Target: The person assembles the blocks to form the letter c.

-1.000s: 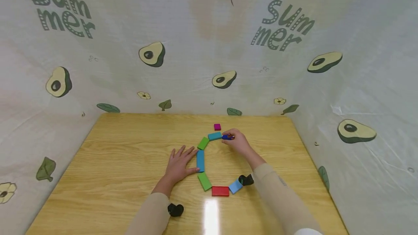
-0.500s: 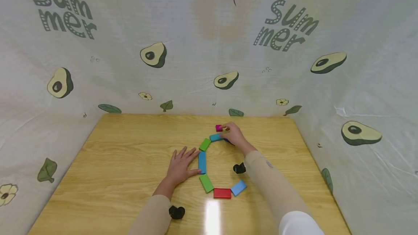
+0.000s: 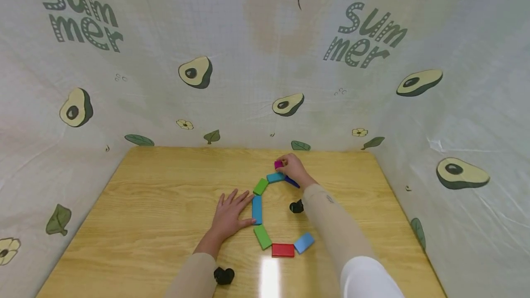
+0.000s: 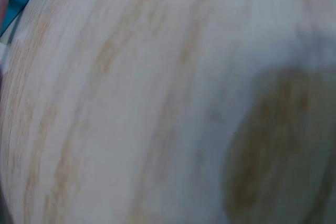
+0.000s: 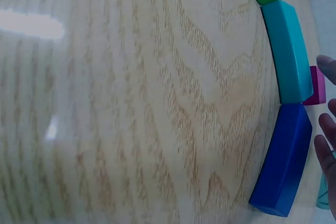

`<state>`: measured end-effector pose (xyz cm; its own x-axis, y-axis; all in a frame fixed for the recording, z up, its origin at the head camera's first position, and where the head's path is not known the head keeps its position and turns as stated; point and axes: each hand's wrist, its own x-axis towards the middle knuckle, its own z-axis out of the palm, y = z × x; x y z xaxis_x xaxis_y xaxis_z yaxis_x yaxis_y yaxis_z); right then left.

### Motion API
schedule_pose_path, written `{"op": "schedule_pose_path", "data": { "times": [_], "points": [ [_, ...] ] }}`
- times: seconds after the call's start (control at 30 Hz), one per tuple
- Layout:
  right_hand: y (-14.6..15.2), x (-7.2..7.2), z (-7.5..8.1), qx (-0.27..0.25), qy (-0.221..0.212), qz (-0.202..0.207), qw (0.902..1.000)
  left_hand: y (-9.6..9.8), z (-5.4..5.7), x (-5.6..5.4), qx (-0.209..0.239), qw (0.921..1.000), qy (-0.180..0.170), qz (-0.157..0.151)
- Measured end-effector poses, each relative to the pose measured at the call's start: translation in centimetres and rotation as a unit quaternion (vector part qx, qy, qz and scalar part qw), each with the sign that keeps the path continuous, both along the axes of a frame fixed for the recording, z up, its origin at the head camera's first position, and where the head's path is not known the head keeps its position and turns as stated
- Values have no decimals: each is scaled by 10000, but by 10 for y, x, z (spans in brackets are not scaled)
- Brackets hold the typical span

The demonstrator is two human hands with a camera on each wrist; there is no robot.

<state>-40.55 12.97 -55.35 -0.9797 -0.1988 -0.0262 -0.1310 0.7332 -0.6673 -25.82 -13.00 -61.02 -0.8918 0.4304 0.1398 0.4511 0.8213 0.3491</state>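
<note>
A small magenta block [image 3: 278,164] lies at the far end of a curved row of colored blocks. My right hand [image 3: 295,169] reaches over the row and pinches this block at its edges. Just under that hand, a dark blue block [image 5: 283,156] stands end to end with a cyan block [image 5: 287,51]. My left hand [image 3: 228,215] rests flat on the table with fingers spread. Its index fingertip and thumb lie at the two ends of a long blue block [image 3: 257,210].
The row also has two green blocks, one at the upper left [image 3: 261,186] and a lower green block [image 3: 262,237], then a red block [image 3: 283,250] and a light blue block [image 3: 304,243]. A patterned cloth [image 3: 248,59] hangs around the wooden table [image 3: 165,174].
My right hand has let go of the dark blue block, leaving it at the cyan block's end, and moved up and left to the magenta block. My left hand stays in place.
</note>
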Motion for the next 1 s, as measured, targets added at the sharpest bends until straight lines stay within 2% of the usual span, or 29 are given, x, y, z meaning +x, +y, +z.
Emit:
{"op": "schedule_pose_path", "data": {
  "times": [0.2, 0.5, 0.73, 1.0],
  "points": [
    [-5, -8, -4, 431, 26, 245, 9988, 0, -1, 1, -63, 10000, 34, -34],
    [-4, -9, -5, 678, 209, 371, 9968, 2, 1, 2, -80, 9999, 114, -68],
    [0, -8, -5, 677, 229, 255, 9971, 4, 2, 1, -117, 9999, 68, -84],
    [0, -4, 0, 545, 326, 382, 9972, 0, 2, 1, -35, 10000, 64, -19]
  ]
}}
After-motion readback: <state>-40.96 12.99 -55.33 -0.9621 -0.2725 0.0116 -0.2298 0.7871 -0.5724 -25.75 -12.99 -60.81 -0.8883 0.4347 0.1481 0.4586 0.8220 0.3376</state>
